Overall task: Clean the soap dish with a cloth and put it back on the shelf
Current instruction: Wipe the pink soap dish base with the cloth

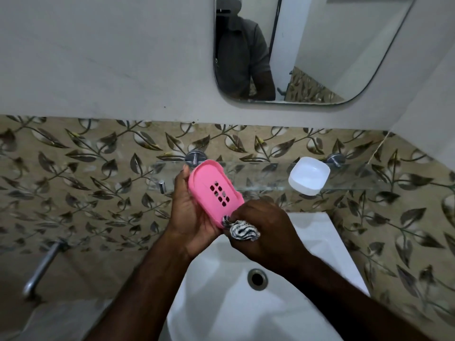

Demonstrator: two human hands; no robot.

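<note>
Soap dish (214, 190), pink, lay in our left hand (189, 217), and the fingers (182, 185) held it from under. Its long side ran from 11 o'clock to 5 o'clock. Our right hand (266, 232) gripped the stripy cloth (243, 232), touching the dish's 5 o'clock end. The glass shelf (344, 178) was just behind at 12 o'clock, above the white sink (221, 303) and leafy wall tiles (86, 168).

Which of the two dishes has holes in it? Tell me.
The pink dish held in the left hand: its base has holes; the white dish on the glass shelf shows none.
</note>
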